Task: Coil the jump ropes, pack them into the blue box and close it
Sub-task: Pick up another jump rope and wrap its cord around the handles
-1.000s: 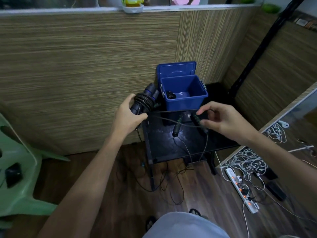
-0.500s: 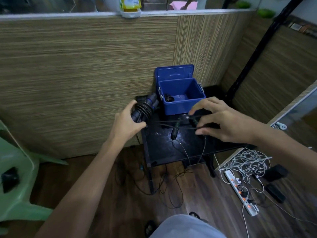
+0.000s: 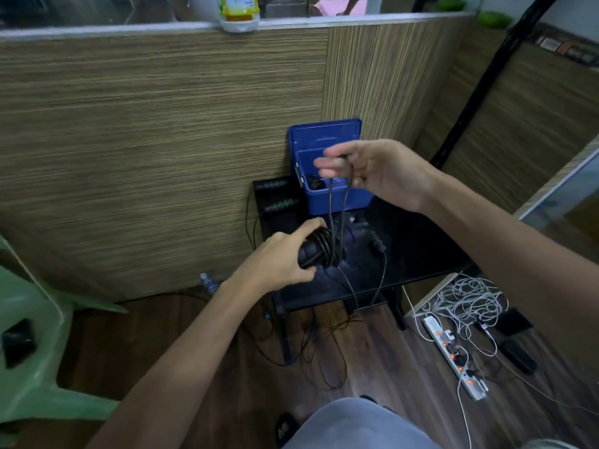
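Since a second ago my right hand (image 3: 379, 173) has come up off the bench (image 3: 421, 247) and now hangs in front of the box (image 3: 327, 196), lifting a loop of rope (image 3: 330, 205) with it, while my left hand (image 3: 285, 257) has swung in from the bench's left edge to over its middle.

That rope is the one I am coiling. Most of it is already wound round its two handles (image 3: 311, 254), which my left fingers (image 3: 308, 226) grip as one bundle. My right fingers (image 3: 330, 163) pinch the top of the loop, which runs straight down to the bundle. More cord trails off the bench front to the floor.

To do this turn well, I judge I should keep the loop taut, lay it snug beside the last wrap, not across it, and draw up the slack from the floor before the next turn.

Just right of the bundle another handle (image 3: 376, 244) lies on the bench with its own cord hanging down. At the back left lie two more handles (image 3: 275, 192). The box stands open at the back, lid (image 3: 324, 134) upright against the wall, with one coil (image 3: 313, 182) already inside.
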